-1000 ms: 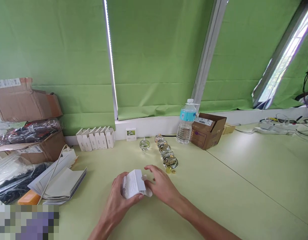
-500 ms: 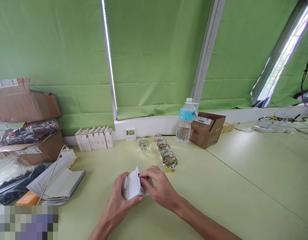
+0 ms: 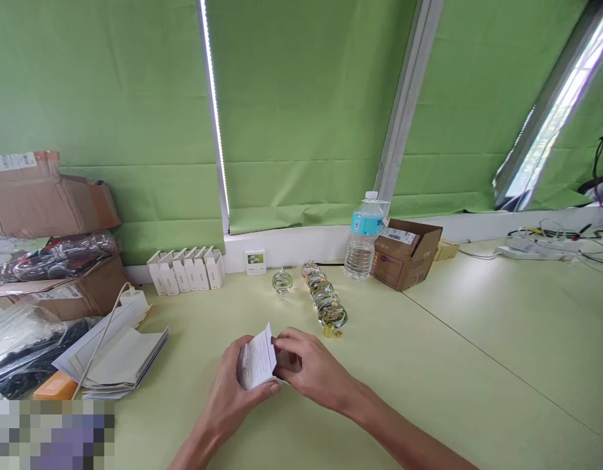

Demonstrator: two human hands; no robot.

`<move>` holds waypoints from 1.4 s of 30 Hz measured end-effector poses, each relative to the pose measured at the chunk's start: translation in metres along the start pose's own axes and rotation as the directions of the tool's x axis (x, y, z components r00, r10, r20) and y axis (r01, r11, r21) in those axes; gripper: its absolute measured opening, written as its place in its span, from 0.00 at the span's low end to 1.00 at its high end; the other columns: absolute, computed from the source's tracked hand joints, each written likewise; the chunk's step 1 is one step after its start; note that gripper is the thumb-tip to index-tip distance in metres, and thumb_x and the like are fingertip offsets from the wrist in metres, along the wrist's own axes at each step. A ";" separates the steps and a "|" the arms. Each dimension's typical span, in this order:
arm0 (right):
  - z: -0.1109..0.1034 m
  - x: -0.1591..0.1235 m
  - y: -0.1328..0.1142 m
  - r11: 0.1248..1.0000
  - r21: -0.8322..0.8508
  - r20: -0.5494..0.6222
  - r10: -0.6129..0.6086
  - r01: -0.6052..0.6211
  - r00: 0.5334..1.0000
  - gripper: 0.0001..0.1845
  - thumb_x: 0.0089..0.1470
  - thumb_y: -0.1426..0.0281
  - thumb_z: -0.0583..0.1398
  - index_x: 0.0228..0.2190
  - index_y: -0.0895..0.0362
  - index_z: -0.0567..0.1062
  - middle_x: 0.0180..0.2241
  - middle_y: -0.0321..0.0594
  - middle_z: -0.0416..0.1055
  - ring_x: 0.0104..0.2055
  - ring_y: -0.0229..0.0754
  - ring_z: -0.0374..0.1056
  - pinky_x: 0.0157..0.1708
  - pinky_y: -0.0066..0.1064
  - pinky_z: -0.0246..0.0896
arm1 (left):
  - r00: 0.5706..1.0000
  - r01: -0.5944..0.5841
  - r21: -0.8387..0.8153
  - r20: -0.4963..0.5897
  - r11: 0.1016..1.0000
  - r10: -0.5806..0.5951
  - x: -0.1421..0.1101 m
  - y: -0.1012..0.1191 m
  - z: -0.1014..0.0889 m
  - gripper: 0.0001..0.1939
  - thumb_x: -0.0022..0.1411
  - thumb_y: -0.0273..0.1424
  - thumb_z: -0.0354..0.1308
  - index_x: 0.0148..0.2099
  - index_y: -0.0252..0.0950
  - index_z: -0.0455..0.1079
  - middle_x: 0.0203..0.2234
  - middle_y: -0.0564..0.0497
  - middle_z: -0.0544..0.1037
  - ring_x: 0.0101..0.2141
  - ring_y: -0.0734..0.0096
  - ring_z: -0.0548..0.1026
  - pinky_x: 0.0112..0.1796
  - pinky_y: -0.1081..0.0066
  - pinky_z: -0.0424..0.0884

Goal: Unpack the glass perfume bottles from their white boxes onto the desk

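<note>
My left hand (image 3: 232,385) holds a folded white printed leaflet (image 3: 256,359) upright against the pale green tabletop (image 3: 428,372). My right hand (image 3: 311,372) grips the leaflet's right side, with its fingers around the fold. Beyond the hands stands a clear glass piece (image 3: 282,282) with a knob on top. To its right runs a row of glass and gold pieces (image 3: 323,300). A small gold cap (image 3: 328,331) lies at the row's near end, close to my right hand but apart from it.
Several small white boxes (image 3: 186,272) and a water bottle (image 3: 364,241) stand along the back wall, with an open cardboard box (image 3: 404,256) beside the bottle. Flat paper packets (image 3: 125,359) and plastic-wrapped goods lie to the left. A power strip with cables (image 3: 526,253) sits far right.
My right hand has moved slightly left and now wraps more closely around the leaflet. The leaflet stays in my left hand, and the objects on the table have not moved.
</note>
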State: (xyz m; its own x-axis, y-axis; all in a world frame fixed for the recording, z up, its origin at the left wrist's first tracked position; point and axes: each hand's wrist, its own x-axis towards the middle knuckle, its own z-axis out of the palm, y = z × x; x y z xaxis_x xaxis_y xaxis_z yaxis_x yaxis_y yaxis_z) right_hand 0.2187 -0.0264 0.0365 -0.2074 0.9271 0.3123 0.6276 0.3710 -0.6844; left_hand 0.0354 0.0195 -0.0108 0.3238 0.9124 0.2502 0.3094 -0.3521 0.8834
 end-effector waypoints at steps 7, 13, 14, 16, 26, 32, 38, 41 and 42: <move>0.013 -0.001 0.004 0.952 -0.289 -0.041 -0.115 0.098 0.993 0.09 0.56 0.75 0.55 0.27 0.54 0.73 0.29 0.36 0.72 0.32 0.39 0.60 0.34 0.30 0.53 | 0.984 -0.066 0.019 0.169 0.998 0.062 0.002 0.000 -0.008 0.31 0.48 0.38 0.65 0.55 0.39 0.62 0.48 0.46 0.73 0.49 0.53 0.70 0.46 0.59 0.69; 0.017 -0.001 0.012 0.969 -0.248 -0.107 -0.020 -0.007 0.994 0.05 0.43 0.75 0.62 0.27 0.56 0.74 0.38 0.41 0.69 0.41 0.43 0.62 0.37 0.29 0.57 | 0.972 -0.094 0.015 0.219 0.995 0.088 0.003 -0.002 -0.007 0.32 0.48 0.40 0.66 0.54 0.39 0.62 0.48 0.45 0.72 0.47 0.54 0.71 0.46 0.60 0.69; 0.017 -0.001 0.012 0.969 -0.248 -0.099 -0.016 -0.009 0.995 0.04 0.43 0.75 0.62 0.26 0.56 0.74 0.38 0.41 0.69 0.41 0.43 0.62 0.37 0.29 0.57 | 0.971 -0.095 0.013 0.221 0.995 0.089 0.003 -0.003 -0.006 0.32 0.47 0.39 0.66 0.54 0.40 0.62 0.48 0.45 0.72 0.47 0.55 0.71 0.46 0.61 0.69; 0.017 0.000 0.014 0.965 -0.262 -0.072 -0.022 0.002 0.997 0.04 0.42 0.76 0.61 0.25 0.56 0.74 0.35 0.40 0.69 0.39 0.42 0.62 0.37 0.29 0.56 | 0.971 -0.099 0.018 0.220 0.995 0.093 0.003 -0.005 -0.006 0.32 0.47 0.38 0.66 0.54 0.40 0.62 0.48 0.46 0.71 0.48 0.56 0.70 0.47 0.61 0.68; 0.036 -0.003 0.030 0.994 -0.052 0.000 0.094 -0.094 0.996 0.05 0.39 0.78 0.57 0.18 0.58 0.67 0.21 0.33 0.65 0.24 0.34 0.58 0.24 0.24 0.47 | 0.959 -0.178 0.136 0.245 0.975 0.141 0.003 -0.003 -0.009 0.35 0.43 0.40 0.69 0.54 0.42 0.65 0.50 0.45 0.70 0.49 0.54 0.69 0.49 0.60 0.67; 0.041 -0.004 0.023 0.992 -0.130 -0.115 -0.020 0.005 0.993 0.06 0.40 0.78 0.57 0.18 0.57 0.67 0.26 0.38 0.69 0.29 0.39 0.62 0.31 0.27 0.52 | 0.949 -0.205 0.115 0.265 0.972 0.169 0.004 -0.004 -0.011 0.34 0.42 0.38 0.68 0.54 0.41 0.66 0.49 0.45 0.71 0.50 0.53 0.69 0.50 0.60 0.67; 0.038 -0.001 0.026 0.995 -0.094 -0.048 -0.041 0.037 0.998 0.05 0.39 0.78 0.58 0.19 0.57 0.69 0.27 0.36 0.70 0.29 0.38 0.62 0.29 0.26 0.53 | 0.945 -0.200 0.113 0.284 0.973 0.162 0.003 0.000 -0.013 0.35 0.43 0.40 0.68 0.54 0.42 0.65 0.49 0.46 0.71 0.50 0.54 0.69 0.50 0.61 0.67; 0.036 0.000 0.026 0.993 -0.117 -0.034 -0.030 0.026 0.999 0.04 0.39 0.77 0.58 0.21 0.57 0.71 0.28 0.37 0.71 0.31 0.39 0.63 0.30 0.26 0.53 | 0.948 -0.204 0.098 0.268 0.974 0.172 0.003 0.000 -0.013 0.34 0.43 0.40 0.68 0.54 0.43 0.66 0.50 0.46 0.71 0.50 0.54 0.70 0.50 0.61 0.67; 0.035 0.000 0.026 0.992 -0.122 -0.029 -0.024 0.020 0.999 0.04 0.39 0.77 0.59 0.21 0.57 0.71 0.29 0.38 0.71 0.31 0.39 0.63 0.30 0.26 0.53 | 0.948 -0.205 0.096 0.266 0.974 0.173 0.003 -0.001 -0.013 0.34 0.43 0.40 0.68 0.54 0.43 0.66 0.50 0.46 0.71 0.50 0.54 0.69 0.50 0.61 0.67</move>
State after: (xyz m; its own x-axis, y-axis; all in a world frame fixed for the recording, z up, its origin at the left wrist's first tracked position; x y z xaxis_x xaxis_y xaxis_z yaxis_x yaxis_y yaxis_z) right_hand 0.2082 -0.0147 -0.0041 -0.2004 0.9161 0.3472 0.7099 0.3800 -0.5929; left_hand 0.0248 0.0256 -0.0054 0.5982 0.7488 0.2853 0.3209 -0.5501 0.7710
